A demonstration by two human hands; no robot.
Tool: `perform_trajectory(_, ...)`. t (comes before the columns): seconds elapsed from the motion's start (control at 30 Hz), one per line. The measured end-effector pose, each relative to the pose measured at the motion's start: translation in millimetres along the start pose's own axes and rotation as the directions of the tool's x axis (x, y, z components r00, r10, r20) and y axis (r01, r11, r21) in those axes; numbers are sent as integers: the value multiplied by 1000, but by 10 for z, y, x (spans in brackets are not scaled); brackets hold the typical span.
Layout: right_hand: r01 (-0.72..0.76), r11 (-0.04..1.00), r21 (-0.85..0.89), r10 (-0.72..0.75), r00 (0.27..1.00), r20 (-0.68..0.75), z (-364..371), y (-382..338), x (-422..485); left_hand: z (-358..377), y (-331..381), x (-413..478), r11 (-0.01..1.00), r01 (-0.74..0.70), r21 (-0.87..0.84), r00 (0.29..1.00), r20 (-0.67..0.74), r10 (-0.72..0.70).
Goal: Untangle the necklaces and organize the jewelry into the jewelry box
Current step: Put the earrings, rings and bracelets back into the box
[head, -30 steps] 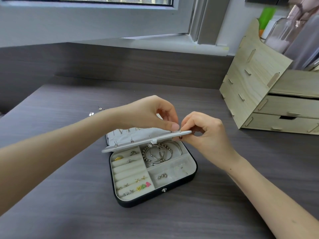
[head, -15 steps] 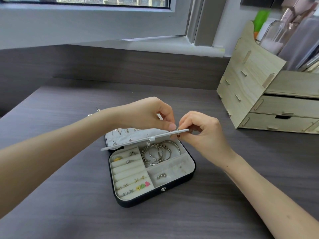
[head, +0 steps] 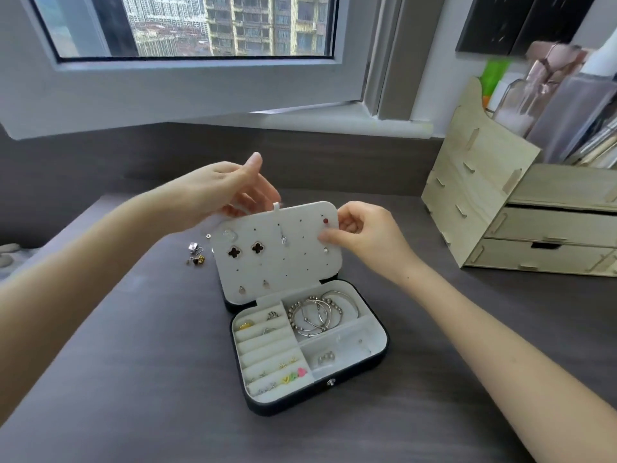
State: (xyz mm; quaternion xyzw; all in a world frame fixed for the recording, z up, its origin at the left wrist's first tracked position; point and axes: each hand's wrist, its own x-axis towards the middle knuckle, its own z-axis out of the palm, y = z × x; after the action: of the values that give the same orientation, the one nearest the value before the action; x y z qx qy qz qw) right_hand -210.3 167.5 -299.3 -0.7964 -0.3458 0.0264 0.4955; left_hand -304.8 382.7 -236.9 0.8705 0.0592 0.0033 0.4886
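A black jewelry box [head: 334, 387] lies open on the dark desk. Its white earring panel [head: 277, 265] stands raised, showing two clover earrings [head: 245, 250], a small red stud [head: 326, 221] and several other studs. My right hand [head: 364, 233] pinches the panel's right edge, thumb on its front. My left hand [head: 230, 192] is behind the panel's top edge with relaxed fingers, holding nothing that I can see. The tray holds silver bangles [head: 320, 314], rings [head: 272, 316] and coloured studs [head: 293, 375].
A few loose earrings [head: 195, 253] lie on the desk to the left of the box. A wooden drawer organizer [head: 521, 225] stands at the right. A window sill and wall run along the back of the desk.
The earring panel swung up from nearly flat over the tray to upright. My left hand let go of its edge and rose behind it. The camera tilted up.
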Motion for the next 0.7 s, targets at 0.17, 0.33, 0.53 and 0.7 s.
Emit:
perform_trajectory(0.17,-71,990,-126,76,996,38,75,45,159,84,-85,-53,983,42,181,994,-108,-22)
perform_trajectory(0.33,-156,917,-366,112,984,-138,-300,228,136,262,-213,39,957,42,288,977,-211,20)
perform_trajectory(0.53,-302,732,-611,334,940,-64,-692,529,-113,345,-273,118,948,48,315,956,-289,47)
perform_trajectory(0.7,-164,733,-660,184,982,-40,-593,525,-227,397,-306,123,951,44,307,942,-330,63)
